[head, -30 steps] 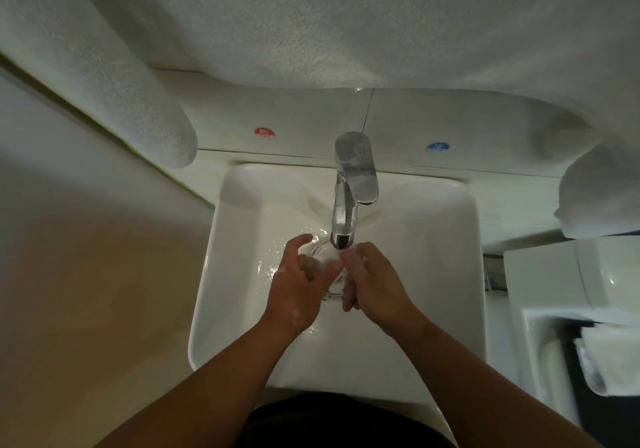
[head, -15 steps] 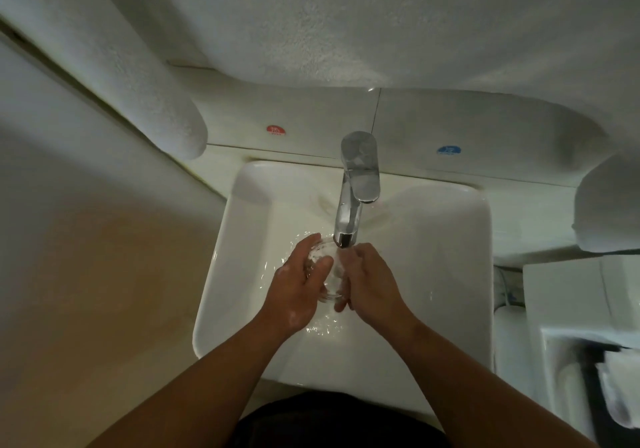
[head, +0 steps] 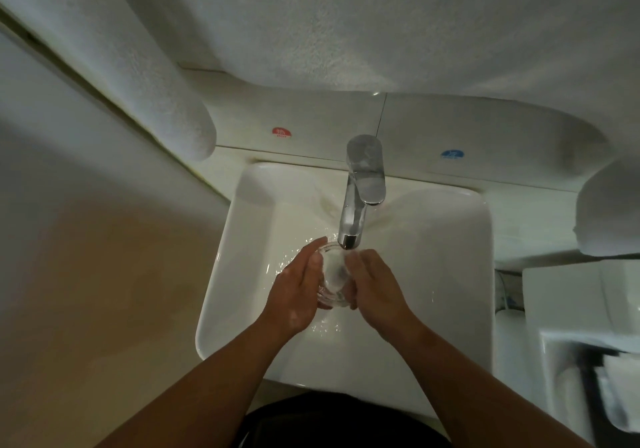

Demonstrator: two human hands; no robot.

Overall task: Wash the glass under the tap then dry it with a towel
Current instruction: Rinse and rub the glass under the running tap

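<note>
The clear glass (head: 333,276) is held over the middle of the white sink basin (head: 221,274), directly under the spout of the chrome tap (head: 360,187), which stands at 12 o'clock from it. Its rim end is toward the spout and its thick base toward the person; how far it is tilted is hard to tell through the blur of water. The left hand (head: 298,291) grasps it from 9 o'clock, with the fingers curled round the far side and the thumb laid along the near wall. The right hand (head: 377,288) closes on it from 3 o'clock, fingers bent against the glass, so both hands hold it between them. Drops and ripples glint on the basin floor around the hands. Both bare forearms come up from 6 o'clock, over a dark garment (head: 329,420) at the bottom edge. On the ledge behind the basin a red sticker (head: 281,132) sits at 11 o'clock from the tap and a blue sticker (head: 452,154) at 1 o'clock. Across the top hangs a white, nubbly-textured mass (head: 346,31); whether it is towelling cannot be told. A beige wall (head: 86,274) fills the 9 o'clock side, and a blurred white fixture (head: 571,291) stands at 3 o'clock.
</note>
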